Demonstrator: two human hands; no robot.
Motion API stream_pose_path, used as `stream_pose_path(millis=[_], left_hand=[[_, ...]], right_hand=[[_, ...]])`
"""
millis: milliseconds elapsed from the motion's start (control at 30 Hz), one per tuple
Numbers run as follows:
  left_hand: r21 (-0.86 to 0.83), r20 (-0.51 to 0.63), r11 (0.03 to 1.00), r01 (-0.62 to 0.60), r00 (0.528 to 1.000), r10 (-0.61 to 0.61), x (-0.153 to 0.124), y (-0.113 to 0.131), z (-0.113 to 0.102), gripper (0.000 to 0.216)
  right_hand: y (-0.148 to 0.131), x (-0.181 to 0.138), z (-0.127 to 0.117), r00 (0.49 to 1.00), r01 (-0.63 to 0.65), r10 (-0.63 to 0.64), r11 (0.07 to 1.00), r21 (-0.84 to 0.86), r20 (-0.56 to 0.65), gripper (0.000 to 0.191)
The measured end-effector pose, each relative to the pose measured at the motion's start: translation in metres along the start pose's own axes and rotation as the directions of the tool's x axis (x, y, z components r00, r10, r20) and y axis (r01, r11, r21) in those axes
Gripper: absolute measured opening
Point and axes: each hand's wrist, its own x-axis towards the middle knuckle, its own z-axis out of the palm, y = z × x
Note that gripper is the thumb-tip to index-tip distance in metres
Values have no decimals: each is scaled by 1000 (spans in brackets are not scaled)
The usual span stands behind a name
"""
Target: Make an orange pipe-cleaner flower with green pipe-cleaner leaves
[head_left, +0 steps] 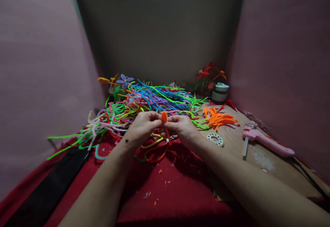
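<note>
My left hand (144,124) and my right hand (180,125) meet in the middle, both pinching one orange pipe cleaner (164,117). Its top is bent into a small loop between my fingertips, and its tail hangs down below my right hand. Just behind my hands lies a big tangled pile of pipe cleaners (144,105) in green, blue, purple, pink and yellow. Several bent orange pieces (219,118) lie in a small heap to the right.
A pink glue gun (265,140) with a black cord lies on the wooden board at right. A white ring-shaped disc (215,138) sits near my right wrist. Finished pipe-cleaner flowers (208,74) and a small round container (220,92) stand at the back. Red cloth (167,192) covers the front.
</note>
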Motion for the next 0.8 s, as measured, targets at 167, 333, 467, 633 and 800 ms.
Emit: stream_pose_path(millis=[167, 333, 467, 633, 800], left_hand=[[-175, 107, 984, 40, 994, -21, 0, -5, -2, 12], [-221, 125, 970, 98, 990, -72, -4, 3, -1, 8], [-188, 142, 978, 93, 988, -67, -5, 6, -1, 4], [-271, 114, 960, 76, 992, -47, -5, 0, -3, 23], [-276, 30, 961, -12, 999, 21, -4, -3, -2, 32]], right_hand=[[2, 2, -3, 996, -23, 19, 999, 40, 91, 31], [8, 5, -7, 993, -15, 8, 998, 59, 115, 28], [8, 4, -7, 994, 2, -10, 997, 81, 110, 26], [0, 0, -1, 997, -30, 26, 998, 56, 70, 29], [1, -2, 0, 999, -40, 39, 999, 30, 33, 26]])
